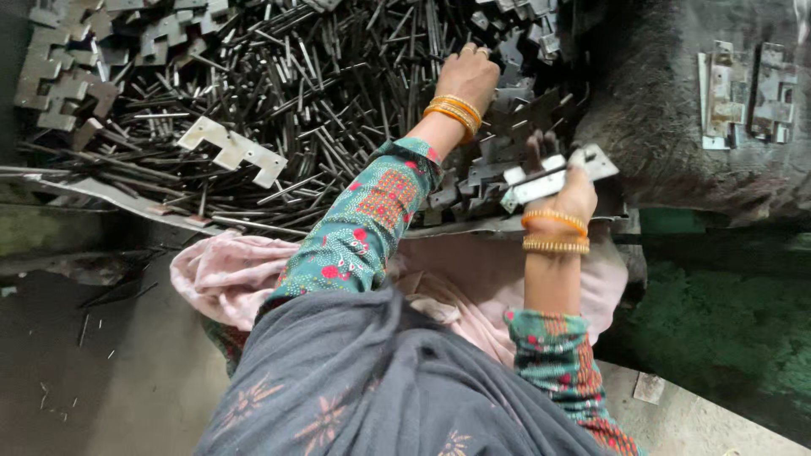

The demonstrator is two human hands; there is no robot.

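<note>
Holding hinge plate (553,176) lengthwise left-right, right hand (573,196).

Left hand (467,74) in metal pins (321,93); right hand (573,196) grips hinge plate (553,176)

A pale notched metal plate (233,150) lies on the heap's left side, with stacked notched plates (59,80) in the far left corner. Finished hinges (748,93) rest on a dark block (667,127) at right. Pink cloth (228,274) covers the lap above a dusty floor (101,380).
</note>
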